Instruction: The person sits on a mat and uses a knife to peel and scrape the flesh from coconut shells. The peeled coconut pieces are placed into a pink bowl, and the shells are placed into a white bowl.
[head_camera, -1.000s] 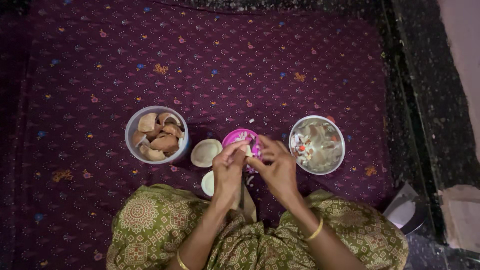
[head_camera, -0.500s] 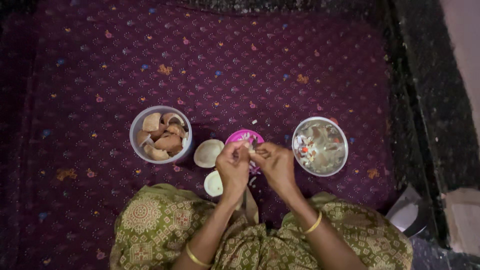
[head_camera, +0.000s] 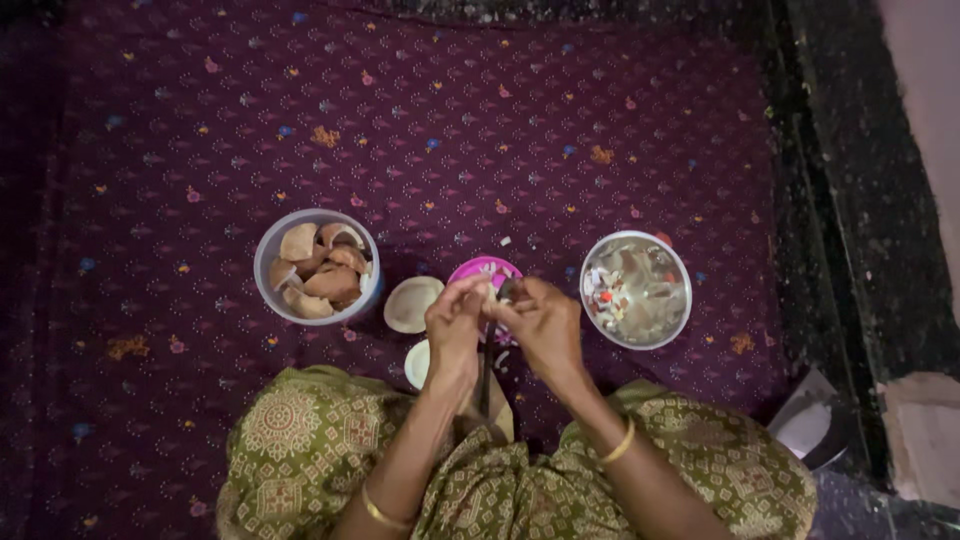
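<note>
hands, left hand (head_camera: 455, 325) and right hand (head_camera: 545, 322), meet over pink bowl (head_camera: 478, 270).

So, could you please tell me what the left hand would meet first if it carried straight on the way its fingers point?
Probably the pink bowl: the left hand points up-right, fingertips already over its rim.

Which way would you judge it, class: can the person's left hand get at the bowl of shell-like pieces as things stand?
Probably yes. The left hand is beside the bowl of shell-like pieces, with only bare cloth and one loose half-shell between them.
</note>
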